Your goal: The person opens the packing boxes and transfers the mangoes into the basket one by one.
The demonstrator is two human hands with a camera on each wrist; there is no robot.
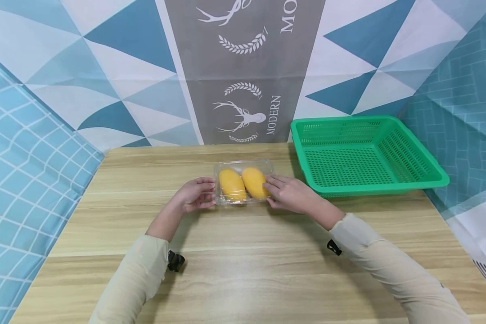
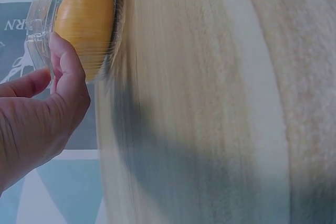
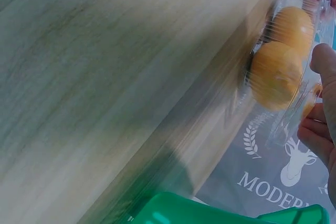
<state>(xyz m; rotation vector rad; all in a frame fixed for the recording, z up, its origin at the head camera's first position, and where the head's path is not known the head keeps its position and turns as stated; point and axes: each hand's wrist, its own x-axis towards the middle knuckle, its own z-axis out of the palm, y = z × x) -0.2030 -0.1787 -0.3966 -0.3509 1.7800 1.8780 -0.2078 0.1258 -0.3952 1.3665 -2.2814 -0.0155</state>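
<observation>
**Two mangoes point(image 1: 231, 183) sit boxed between two hands**

The clear clamshell box point(image 1: 236, 165) is toward the far side of the table point(image 1: 243, 270), left of the green plastic basket point(image 1: 382, 186). The left hand point(image 1: 195, 194) pinches its left edge between thumb and fingers; the right hand point(image 1: 289, 193) grips the right end, fingers closed narrowly on it. Packing the fruit looks done, and the lid seems down. Securing its edge may be what is left; the pictures don't show whether it is fastened.
</observation>
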